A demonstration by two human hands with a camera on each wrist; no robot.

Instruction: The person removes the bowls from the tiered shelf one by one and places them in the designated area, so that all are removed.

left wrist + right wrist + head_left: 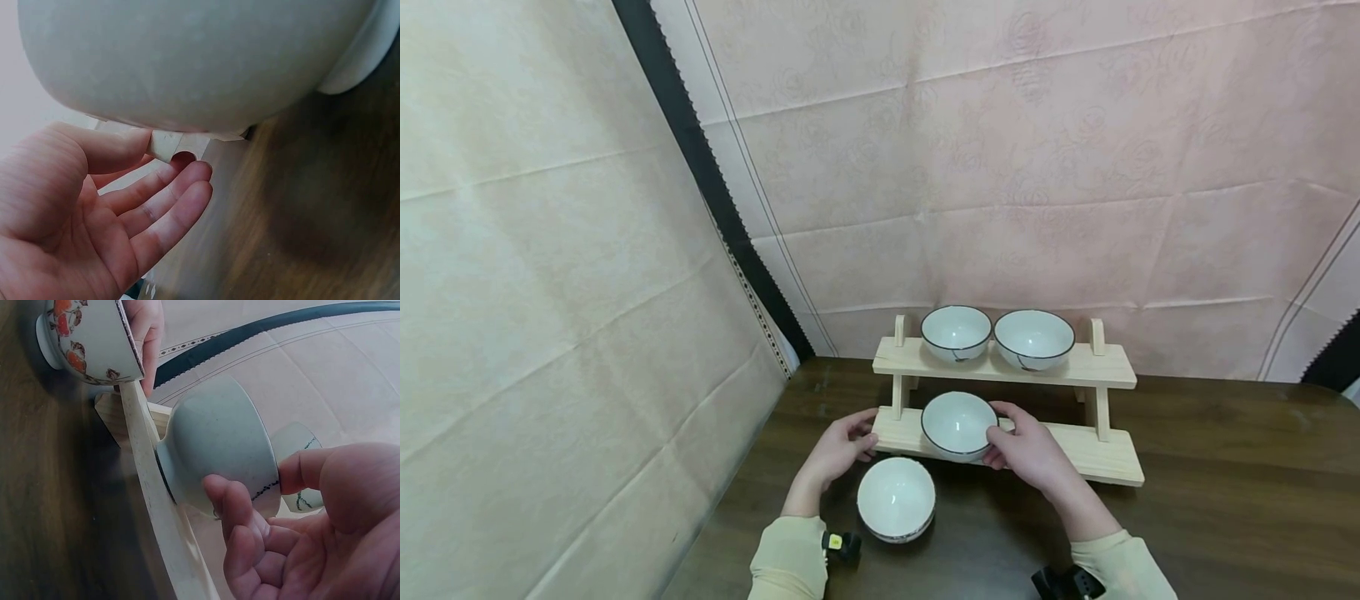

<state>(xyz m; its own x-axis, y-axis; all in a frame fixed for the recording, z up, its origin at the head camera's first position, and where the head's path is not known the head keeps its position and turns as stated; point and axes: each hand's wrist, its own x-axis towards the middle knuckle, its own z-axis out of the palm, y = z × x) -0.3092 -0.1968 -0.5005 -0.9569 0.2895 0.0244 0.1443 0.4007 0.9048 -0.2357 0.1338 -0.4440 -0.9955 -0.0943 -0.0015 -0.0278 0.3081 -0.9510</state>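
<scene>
My right hand [1033, 450] grips the right side of a white bowl with a dark rim [957, 423], thumb at the rim and fingers against the outer wall. That bowl's foot meets the lower board of a two-tier wooden rack [1101, 456]. At the board's left end, my left hand [838, 452] holds the wood, thumb over the edge and fingers below, as the left wrist view shows. A second white bowl [897, 498] stands on the table between my forearms; in the right wrist view its outside carries orange and brown patterns [78, 347].
Two more dark-rimmed bowls, a left one [956, 329] and a right one [1034, 337], sit side by side on the upper board [1105, 372]. The rack stands on a dark wooden table [1240, 467]. Pale cloth [1037, 167] hangs behind and to the left.
</scene>
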